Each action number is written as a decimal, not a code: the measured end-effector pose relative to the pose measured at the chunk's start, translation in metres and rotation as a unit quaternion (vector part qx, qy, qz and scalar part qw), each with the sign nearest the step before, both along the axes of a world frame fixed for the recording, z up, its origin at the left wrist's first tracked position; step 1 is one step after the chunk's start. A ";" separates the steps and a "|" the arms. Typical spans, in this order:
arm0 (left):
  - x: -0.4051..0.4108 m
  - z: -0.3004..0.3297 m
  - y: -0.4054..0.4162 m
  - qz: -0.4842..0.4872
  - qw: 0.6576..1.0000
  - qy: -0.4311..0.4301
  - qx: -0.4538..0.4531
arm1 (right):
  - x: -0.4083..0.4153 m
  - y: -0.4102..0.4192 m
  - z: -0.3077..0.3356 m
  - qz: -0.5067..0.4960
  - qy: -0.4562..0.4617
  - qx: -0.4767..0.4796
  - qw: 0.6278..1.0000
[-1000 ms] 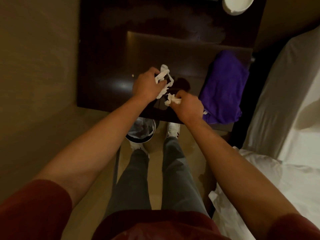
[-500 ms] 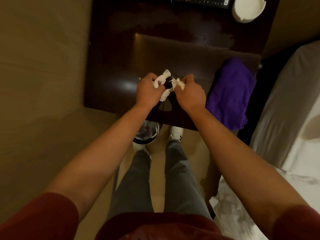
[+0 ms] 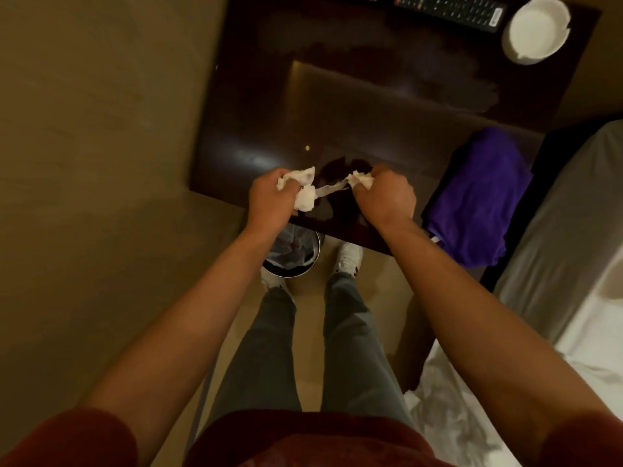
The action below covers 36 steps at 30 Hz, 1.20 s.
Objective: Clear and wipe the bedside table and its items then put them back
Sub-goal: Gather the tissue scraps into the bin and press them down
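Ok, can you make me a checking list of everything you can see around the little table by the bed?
Surface: dark bedside table, glossy, with pale smeary patches and one small crumb.
Job's things: white tissue stretched between both hands; black remote and white ashtray at the far edge.
Clutter: purple cloth on the table's right side.
Grippers: left hand and right hand each closed on the tissue.
Cables: nothing seen.
Surroundings: lined bin on the floor by the feet; bed with white sheets to the right.
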<state>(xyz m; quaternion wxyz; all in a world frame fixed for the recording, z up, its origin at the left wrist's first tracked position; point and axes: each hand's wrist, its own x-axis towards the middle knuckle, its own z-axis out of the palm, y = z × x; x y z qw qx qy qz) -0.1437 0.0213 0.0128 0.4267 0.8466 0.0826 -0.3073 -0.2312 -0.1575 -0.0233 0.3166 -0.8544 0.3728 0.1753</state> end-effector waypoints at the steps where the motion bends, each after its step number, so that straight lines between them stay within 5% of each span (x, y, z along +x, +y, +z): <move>1: 0.001 0.001 0.004 0.005 1.000 0.003 -0.010 | -0.001 0.001 0.001 -0.009 -0.004 0.006 1.000; 8: -0.001 0.006 0.026 0.062 0.993 0.051 -0.084 | 0.004 0.025 0.009 -0.034 -0.031 0.059 0.997; 14: -0.003 0.002 0.042 0.116 0.979 0.114 -0.123 | 0.016 0.053 0.009 0.068 -0.008 0.076 0.995; 22: 0.004 -0.001 0.043 0.137 0.964 0.139 -0.183 | 0.053 0.055 0.008 0.004 -0.049 -0.003 0.999; 36: 0.015 -0.013 0.059 0.116 0.980 0.087 -0.135 | 0.116 0.048 0.003 0.140 0.025 -0.103 0.985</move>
